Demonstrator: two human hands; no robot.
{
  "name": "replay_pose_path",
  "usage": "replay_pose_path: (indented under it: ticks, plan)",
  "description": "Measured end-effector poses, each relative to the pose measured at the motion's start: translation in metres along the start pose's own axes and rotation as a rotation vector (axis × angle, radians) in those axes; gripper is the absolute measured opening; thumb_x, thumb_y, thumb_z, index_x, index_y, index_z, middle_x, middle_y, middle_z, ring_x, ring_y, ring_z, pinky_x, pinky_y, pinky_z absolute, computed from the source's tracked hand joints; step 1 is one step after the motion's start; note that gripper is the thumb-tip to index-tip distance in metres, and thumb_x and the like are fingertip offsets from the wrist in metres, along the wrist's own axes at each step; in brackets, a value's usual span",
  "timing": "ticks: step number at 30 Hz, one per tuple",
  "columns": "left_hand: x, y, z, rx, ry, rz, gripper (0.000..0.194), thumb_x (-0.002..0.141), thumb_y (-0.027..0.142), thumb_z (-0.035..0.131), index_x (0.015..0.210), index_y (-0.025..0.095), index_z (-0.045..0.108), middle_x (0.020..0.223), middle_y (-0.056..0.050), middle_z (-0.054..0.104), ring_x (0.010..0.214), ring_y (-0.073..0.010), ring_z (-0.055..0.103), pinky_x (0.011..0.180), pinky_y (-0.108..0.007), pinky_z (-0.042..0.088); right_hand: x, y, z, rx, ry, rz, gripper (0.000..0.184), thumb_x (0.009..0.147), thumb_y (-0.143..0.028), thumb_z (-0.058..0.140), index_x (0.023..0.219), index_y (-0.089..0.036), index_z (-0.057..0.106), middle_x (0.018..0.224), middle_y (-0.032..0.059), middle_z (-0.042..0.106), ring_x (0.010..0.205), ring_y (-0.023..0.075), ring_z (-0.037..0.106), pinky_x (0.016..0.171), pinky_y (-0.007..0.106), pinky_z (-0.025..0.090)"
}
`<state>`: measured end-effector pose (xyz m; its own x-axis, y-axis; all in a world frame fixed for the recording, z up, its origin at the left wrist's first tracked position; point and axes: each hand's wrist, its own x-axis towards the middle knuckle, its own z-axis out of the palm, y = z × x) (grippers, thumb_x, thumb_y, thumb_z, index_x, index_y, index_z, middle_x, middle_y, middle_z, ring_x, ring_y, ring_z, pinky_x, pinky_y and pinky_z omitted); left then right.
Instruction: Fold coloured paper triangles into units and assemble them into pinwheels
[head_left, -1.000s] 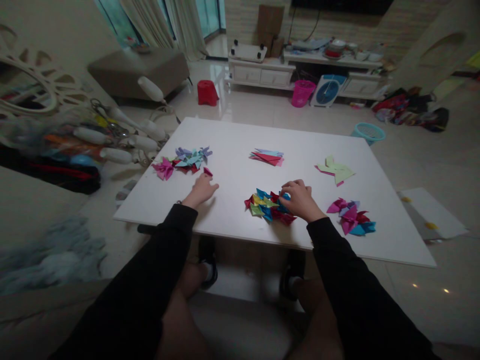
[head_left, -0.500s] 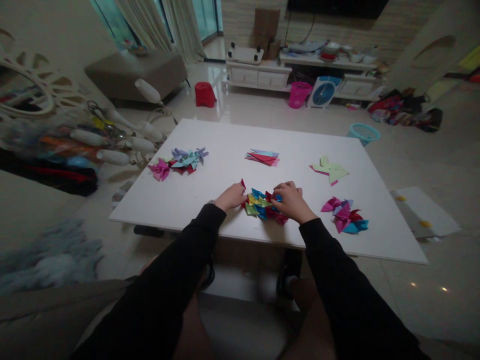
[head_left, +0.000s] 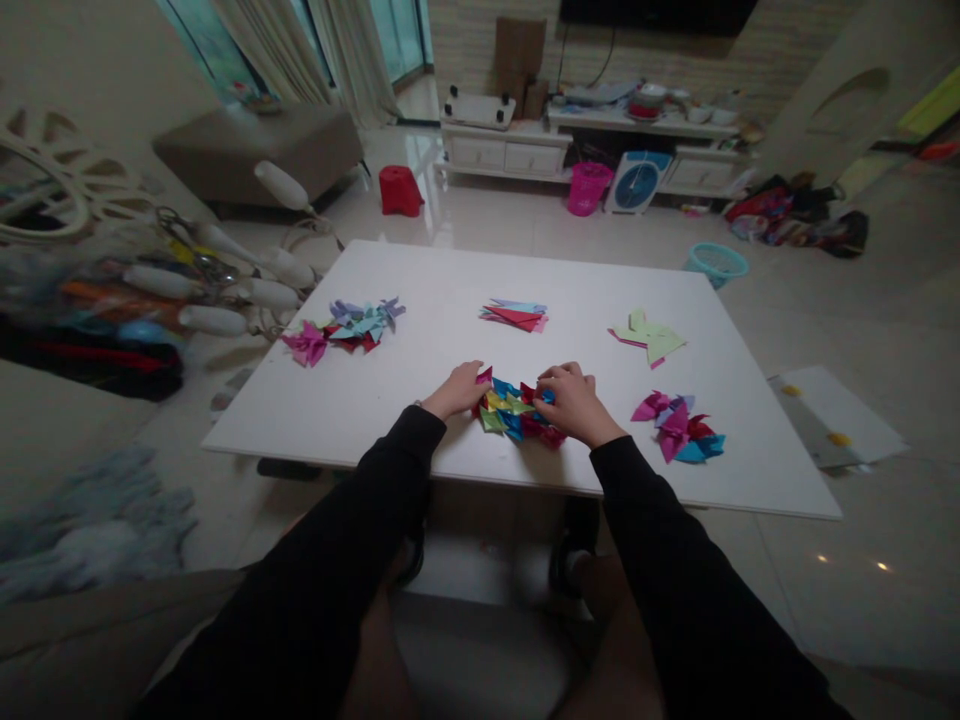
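Observation:
A many-coloured assembly of folded paper pieces (head_left: 510,414) lies near the front edge of the white table (head_left: 450,300). My left hand (head_left: 459,389) rests at its left side, fingers pinched on a small magenta paper piece (head_left: 484,376) that touches the assembly. My right hand (head_left: 571,403) lies curled over the assembly's right side, fingertips pressing on it. Both sleeves are black.
More folded paper lies in piles: purple, teal and pink at the left (head_left: 345,328), red and blue at the middle back (head_left: 516,315), pale green at the right back (head_left: 649,338), pink and blue at the front right (head_left: 679,430). Clutter stands left of the table.
My left hand came from the table's left with the magenta piece and now holds it against the assembly. My right hand stayed on the assembly.

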<state>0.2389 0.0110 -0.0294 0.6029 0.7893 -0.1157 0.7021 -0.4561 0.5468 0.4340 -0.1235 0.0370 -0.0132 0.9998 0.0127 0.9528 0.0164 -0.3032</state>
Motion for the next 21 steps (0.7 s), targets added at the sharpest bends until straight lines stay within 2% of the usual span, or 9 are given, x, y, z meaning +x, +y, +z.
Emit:
replay_pose_path:
  ticks: [5, 10, 12, 14, 16, 18, 21]
  plan:
    - [-0.004, 0.0, 0.0, -0.05, -0.08, -0.001, 0.03, 0.093, 0.032, 0.055, 0.117, 0.015, 0.062, 0.117, -0.015, 0.07, 0.106, -0.0257, 0.067, 0.094, -0.034, 0.049, -0.002, -0.001, 0.001, 0.007, -0.002, -0.015, 0.017, 0.089, -0.028, 0.06, 0.084, -0.021, 0.074, 0.115, 0.0111, 0.071, 0.114, 0.0318, 0.047, 0.082, 0.042, 0.037]
    - [-0.012, 0.002, -0.007, -0.072, -0.094, 0.012, 0.036, 0.094, 0.035, 0.055, 0.124, 0.015, 0.059, 0.128, -0.016, 0.066, 0.116, -0.026, 0.064, 0.101, -0.035, 0.048, -0.002, -0.003, 0.001, 0.0, -0.008, -0.011, 0.017, 0.09, -0.028, 0.059, 0.085, -0.021, 0.074, 0.115, 0.0116, 0.07, 0.115, 0.0323, 0.048, 0.084, 0.043, 0.038]
    - [-0.014, 0.004, -0.009, -0.072, -0.058, 0.031, 0.037, 0.093, 0.033, 0.055, 0.126, 0.015, 0.058, 0.131, -0.015, 0.065, 0.122, -0.0264, 0.061, 0.106, -0.037, 0.046, -0.001, -0.006, 0.0, 0.016, 0.011, -0.008, 0.019, 0.09, -0.028, 0.059, 0.098, -0.021, 0.074, 0.121, 0.0122, 0.069, 0.117, 0.0326, 0.049, 0.086, 0.044, 0.04]
    - [-0.017, 0.008, -0.011, -0.091, -0.007, 0.061, 0.039, 0.093, 0.029, 0.054, 0.128, 0.014, 0.058, 0.132, -0.015, 0.064, 0.125, -0.0261, 0.059, 0.109, -0.038, 0.045, 0.0, -0.011, -0.001, 0.059, 0.049, -0.033, 0.039, 0.088, -0.027, 0.059, 0.126, -0.022, 0.066, 0.136, 0.0134, 0.062, 0.122, 0.033, 0.048, 0.089, 0.046, 0.043]
    - [-0.019, 0.015, -0.011, -0.131, 0.04, 0.108, 0.041, 0.092, 0.025, 0.053, 0.131, 0.012, 0.057, 0.133, -0.016, 0.063, 0.125, -0.0257, 0.059, 0.11, -0.038, 0.045, 0.0, -0.019, 0.0, 0.109, 0.073, -0.094, 0.066, 0.085, -0.026, 0.062, 0.149, -0.024, 0.046, 0.154, 0.0142, 0.048, 0.132, 0.0339, 0.044, 0.094, 0.048, 0.043]
    - [-0.022, 0.024, -0.009, -0.145, 0.051, 0.195, 0.043, 0.091, 0.018, 0.05, 0.133, 0.012, 0.056, 0.134, -0.017, 0.063, 0.126, -0.0255, 0.059, 0.112, -0.038, 0.044, 0.0, -0.03, 0.003, 0.137, 0.069, -0.17, 0.083, 0.082, -0.024, 0.063, 0.158, -0.028, 0.031, 0.164, 0.0129, 0.034, 0.143, 0.0344, 0.036, 0.1, 0.051, 0.042]
    - [-0.026, 0.036, -0.002, -0.06, -0.013, 0.375, 0.05, 0.088, 0.01, 0.049, 0.137, 0.017, 0.057, 0.141, -0.016, 0.059, 0.137, -0.0283, 0.051, 0.121, -0.042, 0.035, -0.001, -0.049, 0.011, 0.133, 0.033, -0.269, 0.094, 0.08, -0.02, 0.065, 0.162, -0.031, 0.021, 0.169, 0.011, 0.024, 0.152, 0.035, 0.024, 0.106, 0.053, 0.038]
